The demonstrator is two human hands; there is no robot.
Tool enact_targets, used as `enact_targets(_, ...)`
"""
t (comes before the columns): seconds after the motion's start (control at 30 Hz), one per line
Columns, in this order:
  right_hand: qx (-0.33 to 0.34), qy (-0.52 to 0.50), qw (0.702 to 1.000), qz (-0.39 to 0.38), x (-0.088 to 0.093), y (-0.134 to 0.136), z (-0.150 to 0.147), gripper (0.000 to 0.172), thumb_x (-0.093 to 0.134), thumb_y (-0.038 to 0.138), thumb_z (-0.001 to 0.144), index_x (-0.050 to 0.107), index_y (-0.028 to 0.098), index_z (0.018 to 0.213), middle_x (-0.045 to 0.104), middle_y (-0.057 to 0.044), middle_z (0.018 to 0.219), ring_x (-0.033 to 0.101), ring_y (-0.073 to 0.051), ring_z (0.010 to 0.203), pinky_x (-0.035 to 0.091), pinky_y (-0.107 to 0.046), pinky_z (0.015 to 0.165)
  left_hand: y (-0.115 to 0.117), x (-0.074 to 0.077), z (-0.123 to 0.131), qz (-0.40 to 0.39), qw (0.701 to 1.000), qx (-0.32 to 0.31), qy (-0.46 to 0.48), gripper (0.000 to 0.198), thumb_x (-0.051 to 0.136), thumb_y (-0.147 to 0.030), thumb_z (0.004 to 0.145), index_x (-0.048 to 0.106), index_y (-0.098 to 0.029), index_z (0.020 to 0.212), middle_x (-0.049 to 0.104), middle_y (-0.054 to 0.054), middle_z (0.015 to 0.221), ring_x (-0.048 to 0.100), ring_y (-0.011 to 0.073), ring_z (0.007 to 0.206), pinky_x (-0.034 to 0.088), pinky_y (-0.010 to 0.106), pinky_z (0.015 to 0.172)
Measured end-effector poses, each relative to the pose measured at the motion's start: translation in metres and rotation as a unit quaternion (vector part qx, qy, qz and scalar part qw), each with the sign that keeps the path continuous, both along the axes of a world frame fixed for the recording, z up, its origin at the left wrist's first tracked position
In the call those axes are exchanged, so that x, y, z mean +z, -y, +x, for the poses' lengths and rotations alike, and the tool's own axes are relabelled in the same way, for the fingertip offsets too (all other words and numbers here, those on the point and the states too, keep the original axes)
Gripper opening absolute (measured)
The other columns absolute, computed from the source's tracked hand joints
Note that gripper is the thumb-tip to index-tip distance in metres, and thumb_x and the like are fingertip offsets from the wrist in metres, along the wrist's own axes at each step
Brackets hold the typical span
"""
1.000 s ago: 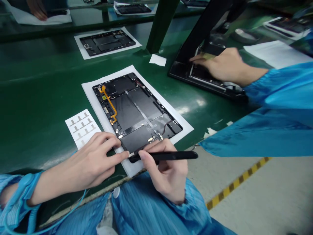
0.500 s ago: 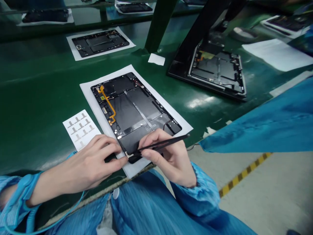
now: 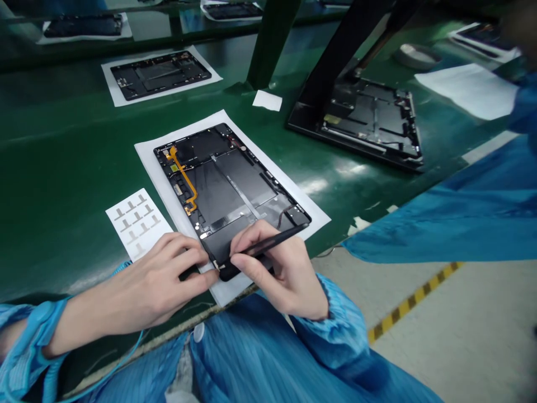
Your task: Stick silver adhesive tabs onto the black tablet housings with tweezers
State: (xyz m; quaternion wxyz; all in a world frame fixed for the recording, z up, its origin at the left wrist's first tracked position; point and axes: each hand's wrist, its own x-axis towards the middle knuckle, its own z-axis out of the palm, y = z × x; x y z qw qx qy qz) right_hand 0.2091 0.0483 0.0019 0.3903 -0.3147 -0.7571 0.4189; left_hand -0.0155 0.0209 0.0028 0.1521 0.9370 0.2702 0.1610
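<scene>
Fine tweezer work at the tablet corner: park the other hand and go easy

The tablet point(image 3: 235, 187) lies back-shell-down, insides up, on white paper point(image 3: 146, 157) on the green bench point(image 3: 62, 168), near corner right by the bench edge. Left hand point(image 3: 161, 277): fingers bent and apart, one fingertip against that corner beside a small pale piece point(image 3: 218, 266). Right hand point(image 3: 281, 268): thumb and fingers clamped on black tweezers point(image 3: 272, 240). Can't tell if the tips have hold of anything, they're too tiny and half hidden.

To do this well, I'd keep that left fingertip planted so the tablet can't skate on the paper, hold the tweezers low and slanted, and use light pressure. My worry would be a slip scratching the shell or dragging the pale piece crooked.

Versus half a second ago: the tweezers showed two parted legs, now they read as one bar, and the right hand has shifted a bit left. Left hand's basically the same. Over on the stand point(image 3: 312, 115), its black block covers more of the second tablet point(image 3: 386, 120).
</scene>
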Motion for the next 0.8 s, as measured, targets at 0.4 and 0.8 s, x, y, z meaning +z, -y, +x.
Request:
enact_targets(0.4, -0.118, -0.162, 0.977, -0.072, -0.020, 0.005, 0.003, 0.024, 0.058, 0.034, 0.094, 0.058, 0.020, 0.075, 0.053, 0.002, 0.064, 0.049, -0.011, 0.049, 0.036, -0.026, 0.045, 0.007, 0.006, 0.009, 0.011, 0.996, 0.031, -0.083, 0.043, 0.036, 0.000, 0.089, 0.047, -0.010, 0.130, 0.057, 0.012, 0.106, 0.046, 0.0282, 0.106, 0.041, 0.041, 0.089)
enact_targets(0.8, -0.074, -0.005, 0.997, 0.003, -0.014, -0.001, 0.002, 0.050, 0.042, 0.041, 0.100, 0.051, 0.019, 0.056, 0.052, -0.001, 0.052, 0.052, -0.015, 0.048, 0.038, -0.027, 0.047, -0.151, 0.032, -0.034, -0.069, 0.946, 0.317, -0.017, 0.034, 0.061, -0.029, 0.087, 0.059, -0.012, 0.117, 0.058, 0.012, 0.115, 0.053, 0.0289, 0.111, 0.041, 0.048, 0.098)
